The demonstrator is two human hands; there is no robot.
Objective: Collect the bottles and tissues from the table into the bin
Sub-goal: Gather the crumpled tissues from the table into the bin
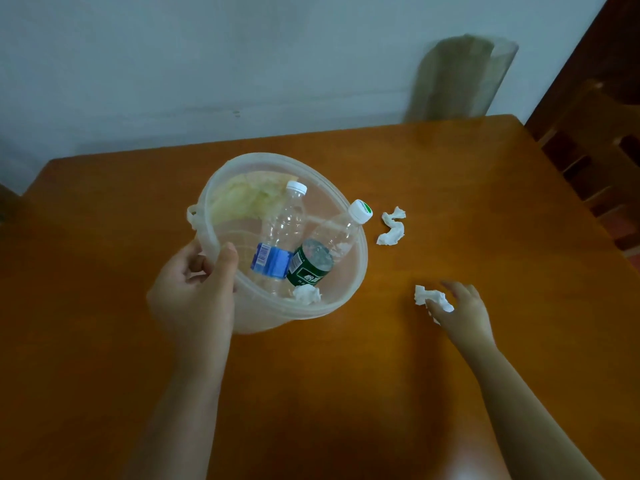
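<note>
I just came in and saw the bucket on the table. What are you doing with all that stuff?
A person is tidying rubbish into a clear plastic bin. The left hand grips the bin's rim. Inside lie a blue-label bottle, a green-label bottle and a crumpled tissue. The right hand is closing on a second tissue on the wooden table. A third tissue waits beside the bin.

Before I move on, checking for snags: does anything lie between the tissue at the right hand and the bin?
Nothing visible: bare table lies between the tissue at the right hand and the bin.
</note>
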